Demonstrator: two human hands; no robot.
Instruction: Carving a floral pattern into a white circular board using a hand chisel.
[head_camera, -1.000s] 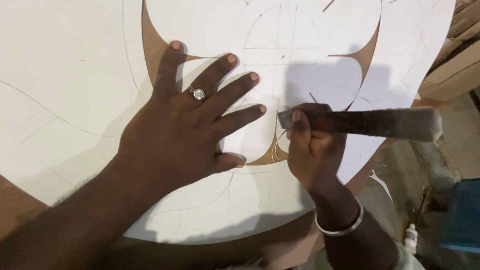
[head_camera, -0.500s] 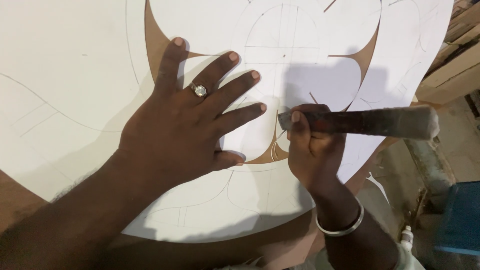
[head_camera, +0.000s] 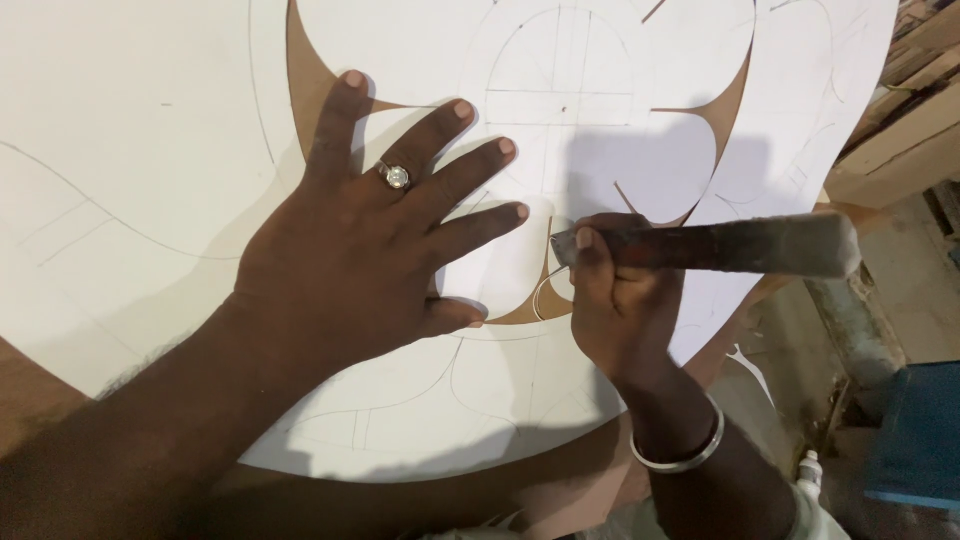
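- White sheet (head_camera: 150, 180) with pencilled curves and straight construction lines lies flat over a brown board (head_camera: 310, 75); brown shows through curved, pointed cut-outs near the middle and upper right.
- Cutting tool (head_camera: 720, 245): long dark handle, worn, lying almost level, its thick end out to the right; the working tip is hidden behind the fingers at the edge of a brown cut-out.
- Right hand (head_camera: 620, 300) wrapped tight round the tool's left end, thumb on top, fingers pressed to the sheet; a plain metal bangle (head_camera: 680, 455) on the wrist.
- Left hand (head_camera: 370, 250) flat on the sheet just left of the cut, fingers spread apart, gripping nothing; a ring (head_camera: 397, 177) with a pale stone on one finger.
- Thin curl of cut sheet (head_camera: 543, 290) stands up between the two hands.
- Far right: stacked boards (head_camera: 900, 130), a blue box (head_camera: 920, 430) on the floor.
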